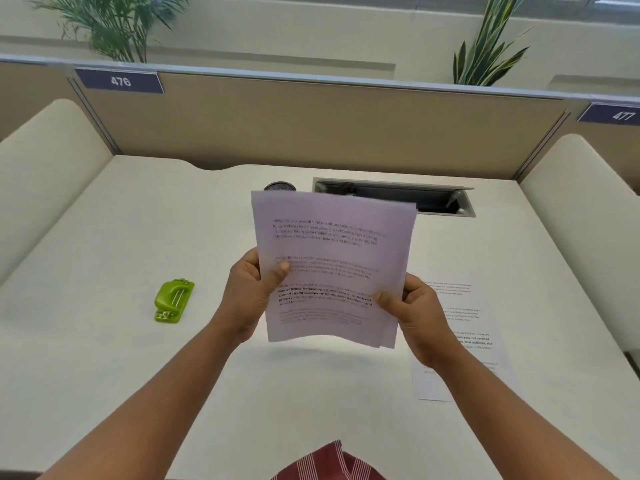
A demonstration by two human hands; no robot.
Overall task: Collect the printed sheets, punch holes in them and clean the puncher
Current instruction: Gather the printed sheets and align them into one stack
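Observation:
A stack of printed sheets (332, 258) is held up above the white desk (104, 237), tilted toward me. My left hand (247, 296) grips its left edge with the thumb on the front. My right hand (414, 317) grips the lower right edge the same way. One more printed sheet (471, 344) lies flat on the desk at the right, partly hidden by my right hand and wrist. A green hole puncher (173, 299) sits on the desk to the left of my left hand, apart from it.
A dark mesh cup (280, 186) peeks out behind the stack's top edge. An open cable tray (398, 197) is set into the desk at the back. Beige partitions (311, 123) wall the desk behind and on both sides. Striped red cloth (329, 462) shows at the near edge.

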